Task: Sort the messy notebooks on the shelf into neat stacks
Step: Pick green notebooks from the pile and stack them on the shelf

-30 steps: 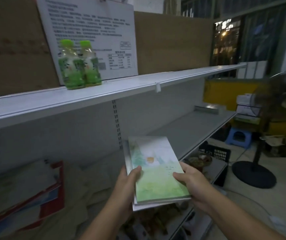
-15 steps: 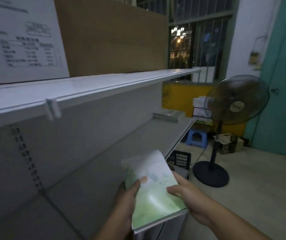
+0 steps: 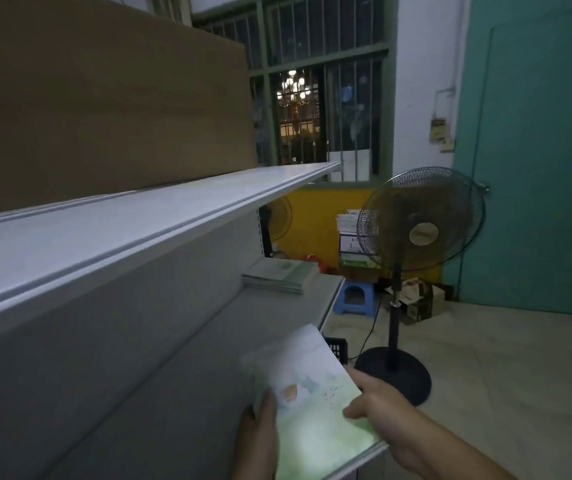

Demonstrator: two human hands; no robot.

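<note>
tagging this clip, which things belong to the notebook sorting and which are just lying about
Job: held notebooks, gripped by left hand and right hand; notebook stack at the far end of the shelf.
Lying about: fan, blue stool, cardboard box, black crate.

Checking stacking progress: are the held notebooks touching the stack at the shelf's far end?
Apart. The head view shows a stretch of bare shelf between the held notebooks and the far stack.
</note>
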